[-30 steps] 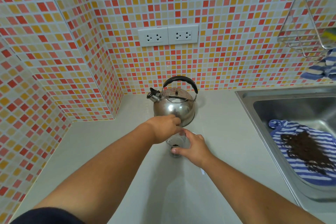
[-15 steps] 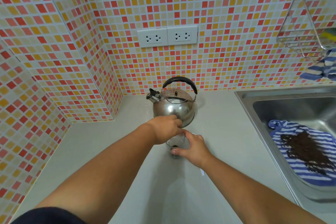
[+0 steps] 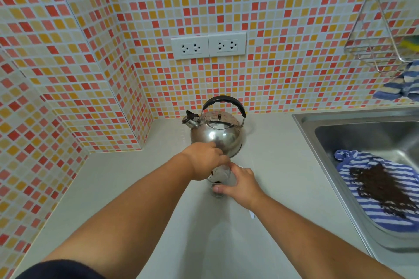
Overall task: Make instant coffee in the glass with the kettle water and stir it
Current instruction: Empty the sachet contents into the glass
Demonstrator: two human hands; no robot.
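Observation:
A small clear glass [image 3: 217, 188] stands on the counter in front of the steel kettle [image 3: 216, 133]. Dark coffee granules lie in its bottom. My right hand [image 3: 241, 184] wraps the glass from the right side. My left hand [image 3: 205, 161] hovers right over the glass mouth, fingers pinched on a pale coffee sachet [image 3: 221, 173] that hangs into the glass, mostly hidden by the hand. The kettle has a black handle, and its spout points left.
A steel sink [image 3: 362, 133] lies to the right, with a blue striped cloth [image 3: 383, 201] carrying dark grounds in it. A small white strip [image 3: 251, 215] rests on the counter by my right wrist. Tiled walls close in on the left and back, and a wire rack [image 3: 383, 29] hangs upper right.

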